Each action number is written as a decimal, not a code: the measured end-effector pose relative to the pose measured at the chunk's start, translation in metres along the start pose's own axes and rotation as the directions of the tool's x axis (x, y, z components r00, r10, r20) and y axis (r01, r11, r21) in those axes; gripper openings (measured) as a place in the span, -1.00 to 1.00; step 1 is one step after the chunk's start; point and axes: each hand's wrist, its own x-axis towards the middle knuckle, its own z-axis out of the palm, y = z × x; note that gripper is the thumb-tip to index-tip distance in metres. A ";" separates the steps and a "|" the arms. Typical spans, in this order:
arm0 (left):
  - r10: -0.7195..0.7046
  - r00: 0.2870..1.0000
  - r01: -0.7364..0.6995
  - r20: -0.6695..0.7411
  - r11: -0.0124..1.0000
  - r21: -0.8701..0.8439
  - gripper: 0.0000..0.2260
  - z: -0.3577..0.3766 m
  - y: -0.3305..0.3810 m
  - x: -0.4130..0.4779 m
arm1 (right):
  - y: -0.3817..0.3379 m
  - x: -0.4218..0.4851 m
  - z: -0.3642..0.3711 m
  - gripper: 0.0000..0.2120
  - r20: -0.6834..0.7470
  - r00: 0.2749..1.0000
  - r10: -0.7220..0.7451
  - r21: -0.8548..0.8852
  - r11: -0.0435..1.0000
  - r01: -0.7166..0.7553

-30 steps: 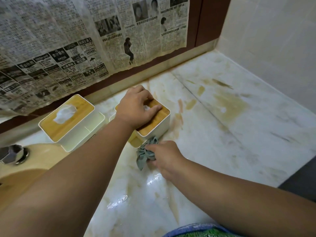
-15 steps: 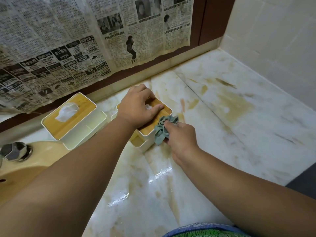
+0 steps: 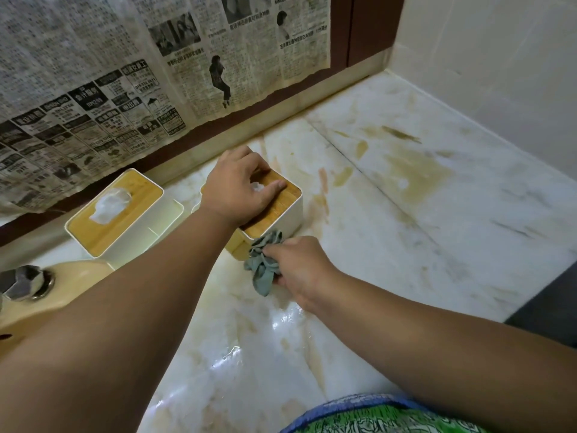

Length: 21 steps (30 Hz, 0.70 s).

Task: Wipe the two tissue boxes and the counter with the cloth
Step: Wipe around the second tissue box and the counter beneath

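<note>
Two white tissue boxes with wooden lids stand on the stained marble counter. The left tissue box is untouched, with tissue poking from its slot. My left hand lies on top of the right tissue box, fingers curled over its far edge and thumb stretched flat along the lid. My right hand grips a bunched grey-green cloth and holds it against the near front corner of that box, its tail hanging down to the counter.
A cream sink basin with a metal tap knob sits at the left. Newspaper covers the back wall above a dark brown strip. A tiled wall closes the right side. The counter's near edge drops off at right.
My right hand has brought the cloth from the box's upper right edge back down to its near front corner. The left hand stays on the lid.
</note>
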 end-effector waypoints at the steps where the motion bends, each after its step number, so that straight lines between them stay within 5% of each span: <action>1: 0.001 1.000 -0.001 0.000 1.000 -0.001 -0.65 0.000 0.000 0.000 | -0.005 0.001 -0.003 -0.92 -0.020 0.999 -0.025 -0.003 1.000 0.025; 9: -0.013 1.000 0.012 -0.021 0.999 -0.040 -0.65 0.002 0.000 -0.001 | -0.018 0.033 -0.024 -0.88 -0.226 0.974 -0.010 -0.047 0.999 0.000; 15: -0.019 1.000 0.019 -0.012 0.999 -0.049 -0.62 0.001 -0.001 0.000 | 0.006 0.013 -0.003 -0.85 0.009 0.988 0.155 0.037 0.987 -0.155; 21: -0.015 1.000 0.014 -0.015 0.998 -0.056 -0.60 0.002 -0.003 0.000 | -0.035 0.007 -0.018 -0.90 0.103 0.990 0.098 0.145 0.983 -0.112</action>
